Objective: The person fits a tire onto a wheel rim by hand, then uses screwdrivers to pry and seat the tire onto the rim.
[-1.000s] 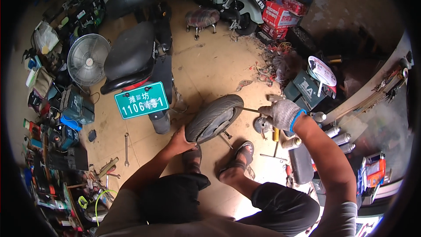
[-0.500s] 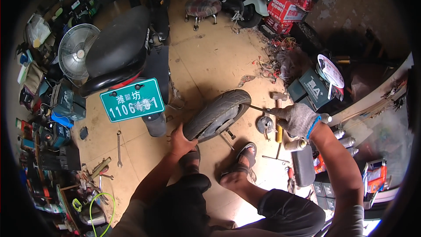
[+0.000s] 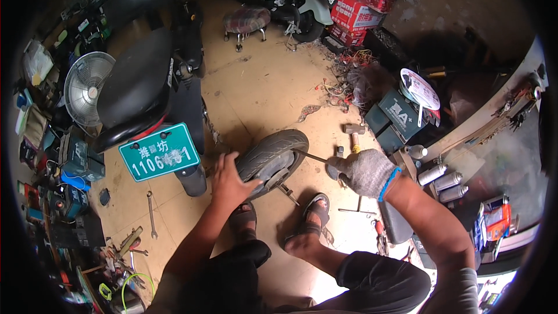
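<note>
A small black wheel with its tyre [image 3: 266, 156] stands tilted on the floor before my feet, its axle [image 3: 288, 193] sticking out on the side toward me. My bare left hand [image 3: 228, 181] is open at the tyre's left side, fingers spread and thumb close to the rubber; whether it touches I cannot tell. In a grey knitted glove, my right hand [image 3: 367, 173] is closed around a thin metal tyre lever [image 3: 314, 157]. The lever's far end meets the tyre's edge at the upper right. Part of its grip is hidden in the glove.
A scooter [image 3: 136, 75] with a green plate stands at left, near a fan [image 3: 90, 88]. A combination wrench [image 3: 152, 215], a hammer [image 3: 353, 130] and a T-handle wrench [image 3: 357, 210] lie on the floor. Batteries [image 3: 395, 113] and spray cans [image 3: 447, 181] line the right; a stool [image 3: 247, 20] stands beyond.
My left hand has loosened from the tyre's lower left and spread its fingers farther up. The view has shifted. The wheel is turned more upright, with the lever still at its edge.
</note>
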Available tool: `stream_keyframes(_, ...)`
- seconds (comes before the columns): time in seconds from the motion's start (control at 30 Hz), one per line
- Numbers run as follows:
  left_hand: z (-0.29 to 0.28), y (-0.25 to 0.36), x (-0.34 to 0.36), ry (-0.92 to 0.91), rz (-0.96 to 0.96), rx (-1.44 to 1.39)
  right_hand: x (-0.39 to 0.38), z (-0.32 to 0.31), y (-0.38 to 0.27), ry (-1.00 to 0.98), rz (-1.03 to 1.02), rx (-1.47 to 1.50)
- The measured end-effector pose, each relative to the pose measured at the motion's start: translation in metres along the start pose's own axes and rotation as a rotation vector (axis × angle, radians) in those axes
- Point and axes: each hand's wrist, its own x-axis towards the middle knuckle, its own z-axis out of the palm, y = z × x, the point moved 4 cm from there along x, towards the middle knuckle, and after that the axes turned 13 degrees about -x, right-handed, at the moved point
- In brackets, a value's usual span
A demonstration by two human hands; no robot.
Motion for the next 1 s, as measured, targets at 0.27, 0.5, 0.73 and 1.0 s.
stream_keyframes(0.27, 0.001, 0.038, 0.046, -0.183, -0.213, 0.275, -0.017, -0.002, -0.102, 0.169, 0.179, 0.085)
stream_keyframes(0.5, -0.005, 0.02, 0.056, -0.279, -0.121, 0.275, 0.009, -0.025, -0.04, 0.04, -0.005, -0.049)
stream_keyframes(0.73, -0.018, -0.008, 0.01, 0.155, -0.116, 0.093, 0.002, 0.007, -0.056, 0.053, 0.005, -0.174)
stream_keyframes(1.0, -0.01, -0.053, -0.015, 0.178, -0.014, -0.16, -0.003, 0.019, -0.053, 0.162, 0.016, -0.121)
